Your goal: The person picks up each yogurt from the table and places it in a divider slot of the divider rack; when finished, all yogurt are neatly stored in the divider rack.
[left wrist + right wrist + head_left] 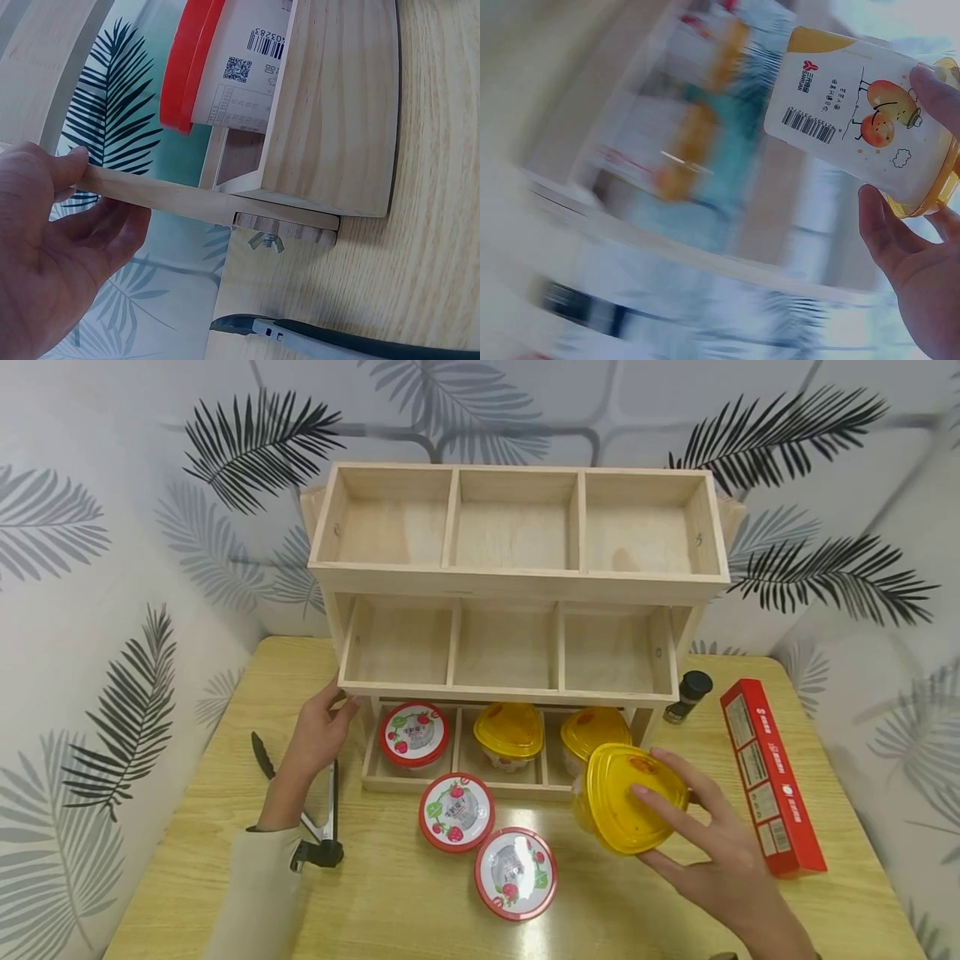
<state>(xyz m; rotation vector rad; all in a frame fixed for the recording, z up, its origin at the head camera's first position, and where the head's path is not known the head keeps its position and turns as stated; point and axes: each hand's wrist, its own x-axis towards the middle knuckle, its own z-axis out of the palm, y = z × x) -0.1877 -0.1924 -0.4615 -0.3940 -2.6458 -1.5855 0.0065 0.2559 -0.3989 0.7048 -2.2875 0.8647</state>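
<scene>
My left hand point(315, 739) grips a side post point(142, 187) of the wooden rack point(517, 583), thumb on one side and fingers on the other. In my right hand point(723, 856) is a plastic cup with a yellow lid point(630, 797), tilted above the table in front of the rack. Its white side with fruit drawings point(855, 112) faces the right wrist camera. The rack's bottom tray holds a red-lidded cup point(414, 733) on the left, a yellow-lidded cup point(510, 731) in the middle and another yellow-lidded cup point(596, 731) on the right.
Two red-lidded cups, one nearer the rack point(456, 812) and one in front point(516, 873), stand on the table. Tongs point(332, 802) lie by my left forearm. A black-capped jar point(686, 693) and a red box point(772, 777) are at the right. Two upper trays overhang the bottom one.
</scene>
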